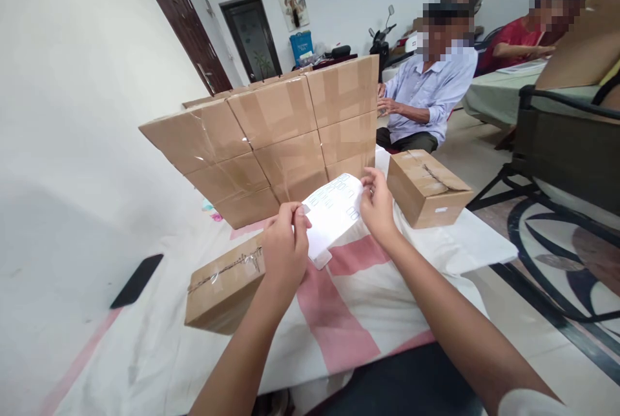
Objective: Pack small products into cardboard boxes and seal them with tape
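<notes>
A sheet of white paper [329, 222] with dark printed or written marks is held up between my two hands, above the cloth-covered table. My left hand [289, 238] pinches its left edge between thumb and fingers. At the right edge, my right hand [376, 203] grips the paper with bent fingers. Just behind the sheet rises a stack of taped cardboard boxes [285, 151]. One cardboard box [225, 283] lies beside my left forearm, partly hidden by it. Another cardboard box [429, 187] sits to the right of my right hand.
A white cloth with pink bands [339, 319] covers the table. A black phone-like slab [137, 281] lies at the far left. Across the table sits a person in a light blue shirt [433, 90]; another in red [513, 44] is farther right. A dark-framed chair [562, 145] stands at right.
</notes>
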